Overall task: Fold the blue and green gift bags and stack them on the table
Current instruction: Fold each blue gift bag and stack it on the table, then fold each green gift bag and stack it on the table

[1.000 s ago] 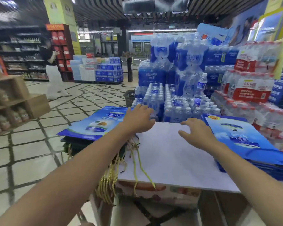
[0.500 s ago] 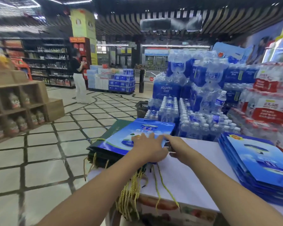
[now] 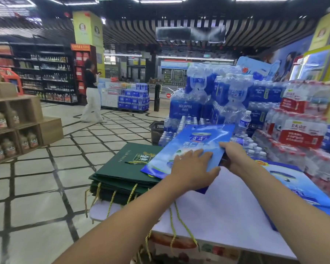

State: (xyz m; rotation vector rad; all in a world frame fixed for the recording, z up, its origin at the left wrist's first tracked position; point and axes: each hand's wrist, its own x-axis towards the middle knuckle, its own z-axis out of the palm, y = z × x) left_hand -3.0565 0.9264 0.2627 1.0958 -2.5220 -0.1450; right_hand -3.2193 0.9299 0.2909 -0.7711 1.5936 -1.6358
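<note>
A flat blue gift bag (image 3: 196,143) is raised at a slant above the left pile. My left hand (image 3: 193,168) lies on its near face, fingers spread and gripping its lower edge. My right hand (image 3: 231,153) pinches the bag's right edge. Under it a stack of flat green gift bags (image 3: 126,168) lies on the left end of the white table (image 3: 217,212), their gold cord handles hanging over the edge. A stack of flat blue gift bags (image 3: 301,187) lies on the table's right side.
Shrink-wrapped packs of bottled water (image 3: 227,100) stand stacked right behind the table. A black shopping basket (image 3: 156,130) sits on the tiled floor beside them. Wooden crates of bottles (image 3: 13,126) stand at left. A person (image 3: 91,96) stands in the far aisle.
Both hands reached to the left pile and took hold of the top blue bag. The bag has now come up off the green stack, toward the right.
</note>
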